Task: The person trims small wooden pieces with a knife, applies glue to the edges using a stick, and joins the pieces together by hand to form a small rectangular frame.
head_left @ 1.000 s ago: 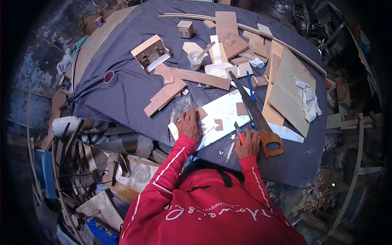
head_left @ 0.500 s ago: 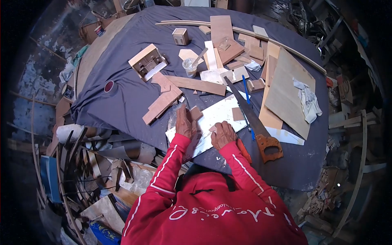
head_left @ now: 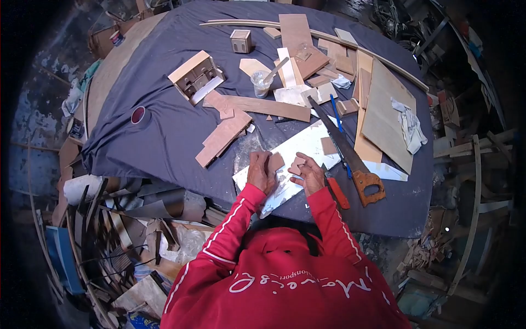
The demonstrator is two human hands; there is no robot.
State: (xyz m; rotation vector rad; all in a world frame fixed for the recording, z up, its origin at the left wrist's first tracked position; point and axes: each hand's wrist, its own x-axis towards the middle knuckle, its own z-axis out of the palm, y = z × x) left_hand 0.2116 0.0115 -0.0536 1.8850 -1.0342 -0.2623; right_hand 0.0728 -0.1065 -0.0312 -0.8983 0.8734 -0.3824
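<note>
My left hand (head_left: 261, 173) is closed on a small brown wood piece (head_left: 276, 161), held at its fingertips over the left part of a white board (head_left: 307, 143). In my right hand (head_left: 311, 176), a second small wood piece (head_left: 297, 165) is pinched between thumb and fingers, its broad face showing. The two pieces are apart, with the board's white surface between them. A square wood piece (head_left: 329, 145) lies flat on the board's far right part. Just right of my right wrist lies a red-handled tool (head_left: 338, 193), its working end not clear.
A handsaw (head_left: 368, 186) and a blue bar-like tool (head_left: 336, 112) lie to the right. Ahead are a plastic cup with a stick (head_left: 261, 85), a wooden box with compartments (head_left: 197, 78), a small wooden block (head_left: 241, 41) and wood offcuts. A cloth (head_left: 409, 129) lies on a large panel (head_left: 386, 112).
My left hand has drawn its wood piece nearer my body. My right hand has turned, showing the pinched piece more fully. The whole view has shifted slightly.
</note>
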